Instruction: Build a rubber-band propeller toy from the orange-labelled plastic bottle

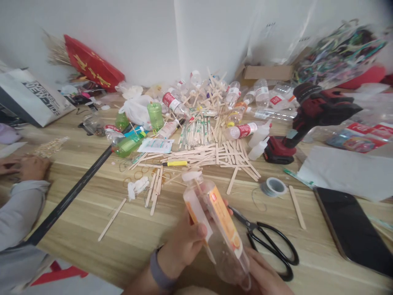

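Observation:
A clear plastic bottle (219, 229) with an orange label and a white cap is tilted in front of me, its cap end pointing away. My left hand (188, 239) wraps round its middle, thumb on the near side and fingertips showing past the label. At the base, my right hand (260, 272) holds the bottle from the right, with its fingers partly hidden. A thin wooden strip seems to run along the bottle near the neck. Just right of the bottle lie black-handled scissors (264, 237), and a yellow-handled cutter (175, 163) lies beyond the cap.
Craft sticks (215, 153) are heaped mid-table, with several plastic bottles (175, 104) behind. A red cordless drill (307, 119) stands right, near a wire spool (273, 187) and a phone (353, 229). At left, another person's hands (32, 166) rest by a black strip (73, 192).

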Available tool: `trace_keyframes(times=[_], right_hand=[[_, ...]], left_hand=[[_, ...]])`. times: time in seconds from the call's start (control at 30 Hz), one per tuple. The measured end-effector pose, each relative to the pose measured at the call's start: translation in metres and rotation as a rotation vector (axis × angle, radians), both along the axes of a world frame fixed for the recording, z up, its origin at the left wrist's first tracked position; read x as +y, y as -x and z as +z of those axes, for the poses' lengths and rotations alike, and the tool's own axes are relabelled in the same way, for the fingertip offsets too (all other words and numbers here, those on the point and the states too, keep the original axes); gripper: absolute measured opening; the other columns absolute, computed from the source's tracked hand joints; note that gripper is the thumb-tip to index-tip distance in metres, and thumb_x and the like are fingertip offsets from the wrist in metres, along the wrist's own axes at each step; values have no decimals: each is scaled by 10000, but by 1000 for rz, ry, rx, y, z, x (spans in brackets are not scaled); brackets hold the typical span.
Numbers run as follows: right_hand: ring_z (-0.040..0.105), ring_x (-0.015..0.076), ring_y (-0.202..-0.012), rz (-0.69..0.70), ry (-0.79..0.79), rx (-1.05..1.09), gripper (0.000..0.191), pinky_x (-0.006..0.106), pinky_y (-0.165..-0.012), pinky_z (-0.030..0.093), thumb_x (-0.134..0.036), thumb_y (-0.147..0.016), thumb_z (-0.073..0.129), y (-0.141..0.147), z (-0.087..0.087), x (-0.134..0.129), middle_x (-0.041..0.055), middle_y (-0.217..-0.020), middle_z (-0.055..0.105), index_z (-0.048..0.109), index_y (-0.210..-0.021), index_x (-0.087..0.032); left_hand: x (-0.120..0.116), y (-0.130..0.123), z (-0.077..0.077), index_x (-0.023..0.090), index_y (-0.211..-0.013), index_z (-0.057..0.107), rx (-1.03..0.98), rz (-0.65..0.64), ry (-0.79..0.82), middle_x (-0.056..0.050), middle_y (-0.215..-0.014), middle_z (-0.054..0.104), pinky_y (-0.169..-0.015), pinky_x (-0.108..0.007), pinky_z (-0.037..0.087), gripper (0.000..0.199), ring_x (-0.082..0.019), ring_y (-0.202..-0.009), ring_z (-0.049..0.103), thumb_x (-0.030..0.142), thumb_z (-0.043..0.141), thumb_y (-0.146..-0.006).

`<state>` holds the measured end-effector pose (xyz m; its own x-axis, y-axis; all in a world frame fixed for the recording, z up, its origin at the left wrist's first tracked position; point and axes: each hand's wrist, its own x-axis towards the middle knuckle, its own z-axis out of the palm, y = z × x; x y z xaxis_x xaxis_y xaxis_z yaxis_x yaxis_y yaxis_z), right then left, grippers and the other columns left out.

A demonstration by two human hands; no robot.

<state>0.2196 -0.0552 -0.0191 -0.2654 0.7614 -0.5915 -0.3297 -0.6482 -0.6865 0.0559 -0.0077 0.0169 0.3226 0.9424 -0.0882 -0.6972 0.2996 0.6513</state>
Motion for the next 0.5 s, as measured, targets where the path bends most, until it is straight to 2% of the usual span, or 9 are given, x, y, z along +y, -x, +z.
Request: trace_keyframes(times=[0.07,0.17,0.23,0.33,0.5], right_hand=[[383,93,-461,61,-39,46,487,234,-488,296,-627,-585,789,2,-5,2,-23,-461,494,643,-557,-163],[322,77,-467,43,-61,48,523,226,-481,223,-633,-568,797,3,-2,4,-34,-461,451,581,-509,-161],[311,78,-484,13,-56,10,495,225,-489,216,-595,-591,806,2,4,4,-29,-482,463,589,-510,-158],[312,78,-493,-16,-50,-13,450,222,-499,232,-539,-567,842,2,10,3,-30,-488,472,614,-510,-155],[326,87,-493,-53,-84,24,476,226,-511,256,-553,-558,833,2,5,4,-36,-469,442,569,-478,-165]], left_hand=[[-3,-5,-1,247,-1190,637,20,42,62,-87,-1147,662,-818,-347,497,709,-283,-1043,619,528,848,-574],[-7,-12,-2,220,-1236,618,62,56,114,-102,-1070,688,-781,-330,485,702,-282,-1007,631,550,798,-643],[-9,-15,0,204,-1258,602,75,41,109,-106,-1035,697,-812,-345,476,698,-291,-1015,631,560,767,-679],[-10,-18,3,202,-1269,588,72,22,65,-105,-1058,690,-871,-378,465,731,-306,-1047,619,558,782,-660],[-12,-18,2,196,-1256,592,105,20,54,-112,-1082,685,-850,-367,473,709,-299,-1048,617,570,764,-679]])
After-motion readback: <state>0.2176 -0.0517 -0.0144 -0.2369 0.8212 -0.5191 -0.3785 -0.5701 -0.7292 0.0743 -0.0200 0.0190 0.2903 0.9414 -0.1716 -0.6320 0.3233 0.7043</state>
